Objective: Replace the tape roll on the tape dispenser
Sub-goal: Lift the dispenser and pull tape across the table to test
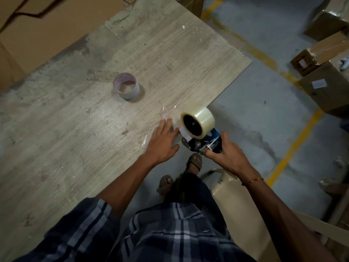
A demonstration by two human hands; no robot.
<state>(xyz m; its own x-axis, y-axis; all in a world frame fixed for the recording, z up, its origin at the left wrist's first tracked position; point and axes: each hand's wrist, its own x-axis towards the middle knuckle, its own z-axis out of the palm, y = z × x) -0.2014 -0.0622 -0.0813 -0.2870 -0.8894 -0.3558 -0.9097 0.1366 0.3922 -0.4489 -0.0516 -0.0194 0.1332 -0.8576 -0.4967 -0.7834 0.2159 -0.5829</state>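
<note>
1. A clear tape roll [198, 122] sits on a blue dispenser [203, 141] at the worktop [75, 133] edge; its handle is hidden in the right hand [225, 153], whose grip is curled tight.
2. The left hand [162, 141] lies flat, fingers spread, just beside.
3. An empty cardboard core [127, 86] stands apart on worn woodgrain.

Cardboard boxes [324, 87] stand on the yellow-lined floor [264, 103] beside a chair [245, 214].

Tape dispenser [202, 143] handle hidden inside right hand [224, 154]; boxes [328, 21] cropped.
</note>
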